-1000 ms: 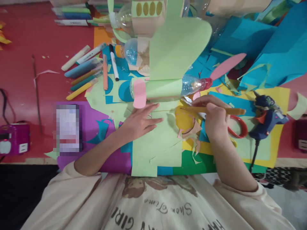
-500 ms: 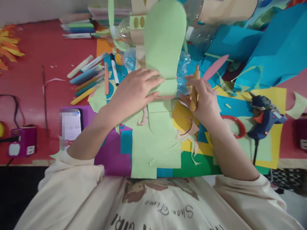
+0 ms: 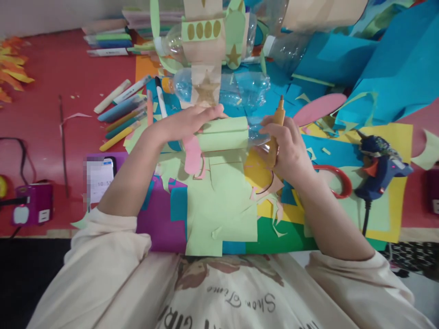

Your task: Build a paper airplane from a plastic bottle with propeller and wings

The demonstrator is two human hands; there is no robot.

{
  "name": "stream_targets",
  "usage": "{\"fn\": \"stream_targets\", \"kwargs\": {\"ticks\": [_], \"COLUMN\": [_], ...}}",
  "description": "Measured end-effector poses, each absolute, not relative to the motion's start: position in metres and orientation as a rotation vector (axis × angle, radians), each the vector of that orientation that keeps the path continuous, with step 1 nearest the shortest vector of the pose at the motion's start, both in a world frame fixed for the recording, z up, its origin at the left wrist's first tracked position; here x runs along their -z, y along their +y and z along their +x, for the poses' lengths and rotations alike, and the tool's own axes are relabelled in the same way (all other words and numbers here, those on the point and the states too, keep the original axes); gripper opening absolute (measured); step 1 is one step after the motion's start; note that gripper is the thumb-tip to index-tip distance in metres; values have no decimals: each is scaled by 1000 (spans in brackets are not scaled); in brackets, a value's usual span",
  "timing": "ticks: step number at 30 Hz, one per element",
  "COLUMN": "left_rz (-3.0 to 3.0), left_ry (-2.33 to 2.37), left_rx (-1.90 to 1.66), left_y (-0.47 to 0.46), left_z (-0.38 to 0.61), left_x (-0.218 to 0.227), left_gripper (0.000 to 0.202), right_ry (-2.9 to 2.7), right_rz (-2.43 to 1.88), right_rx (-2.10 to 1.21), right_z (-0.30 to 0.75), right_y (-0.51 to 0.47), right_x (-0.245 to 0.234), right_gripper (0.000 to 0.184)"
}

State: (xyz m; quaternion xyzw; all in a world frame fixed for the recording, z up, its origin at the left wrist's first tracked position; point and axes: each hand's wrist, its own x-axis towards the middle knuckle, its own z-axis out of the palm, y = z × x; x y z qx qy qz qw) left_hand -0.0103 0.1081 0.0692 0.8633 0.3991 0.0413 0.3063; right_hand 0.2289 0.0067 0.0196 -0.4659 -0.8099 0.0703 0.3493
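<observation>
A clear plastic bottle (image 3: 259,132) lies sideways in front of me, its middle wrapped in light green paper (image 3: 224,140). My left hand (image 3: 195,119) rests over the wrap's left end, fingers stretched along its far side; the thumb is hidden. A pink paper strip (image 3: 193,155) hangs down by that hand. In my right hand (image 3: 290,144), at the bottle's right end, is a gold-brown marker (image 3: 277,130), tip pointing up and uncapped. Some right fingertips reach the bottle; whether they grip it is unclear. Light green paper sheets (image 3: 219,205) lie below.
Beyond stands another bottle (image 3: 236,89) with a star band and orange cap. Markers (image 3: 120,121) and a phone (image 3: 102,178) lie left. On the right are a pink paper oval (image 3: 320,108), a red ring-shaped handle (image 3: 343,183), a blue glue gun (image 3: 380,176) and blue paper (image 3: 394,68).
The long rounded green flap that stood up from the wrapped bottle no longer shows; the bottle appears turned. My left hand has shifted left, revealing the pink strip. The right hand still holds the marker.
</observation>
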Motion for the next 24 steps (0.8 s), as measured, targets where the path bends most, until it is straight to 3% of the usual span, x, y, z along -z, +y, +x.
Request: {"fn": "stream_targets", "kwargs": {"ticks": [10,16,24], "left_rz": [1459,1553,1896], "left_ry": [892,1187,1176], "left_rx": [53,43,148], "left_y": [128,125,134], "left_z": [-24,-19,-10], "left_x": [-79,-72,-74], "left_gripper": [67,62,46], "right_ry": [-2060,-2094,-2060], "right_rz": [-1110,-1164,-1212], "right_rx": [-92,-206,-332], "right_z": [228,229,230], "right_y": [5,8,14], "right_x": [-25,-18,-13], "right_gripper": [32,30,36]}}
